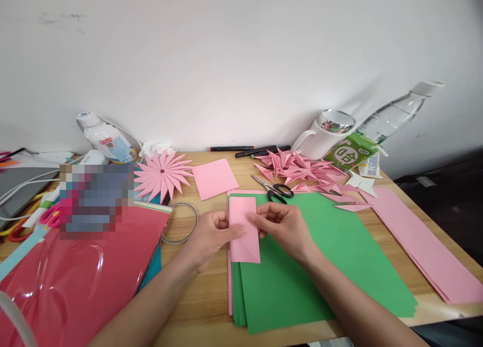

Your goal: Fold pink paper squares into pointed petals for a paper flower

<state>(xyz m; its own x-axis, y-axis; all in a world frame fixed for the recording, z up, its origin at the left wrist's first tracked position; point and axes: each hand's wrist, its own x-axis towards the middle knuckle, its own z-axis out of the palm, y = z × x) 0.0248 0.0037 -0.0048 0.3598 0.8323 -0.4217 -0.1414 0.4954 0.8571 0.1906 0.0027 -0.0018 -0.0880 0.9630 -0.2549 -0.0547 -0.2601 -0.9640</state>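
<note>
Between my two hands is a folded pink sheet of paper [243,251], a narrow upright rectangle held above a stack of green paper [320,266]. My left hand [213,236] pinches its left edge, with the thumb lying across the front. At the right edge, my right hand [283,226] grips it between thumb and fingers. Some fingertips are hidden behind the paper. Just beyond my right hand, black-handled scissors [277,190] rest at the top of the green stack. A square pink sheet [215,179] lies flat farther back.
A pink pleated paper star [162,175] stands left, near a tape ring [194,223] and a red plastic-wrapped pack [86,271]. Folded pink pieces [298,168] heap behind the scissors. Pink strips [426,251], a white mug [320,135] and a clear bottle [396,113] are right.
</note>
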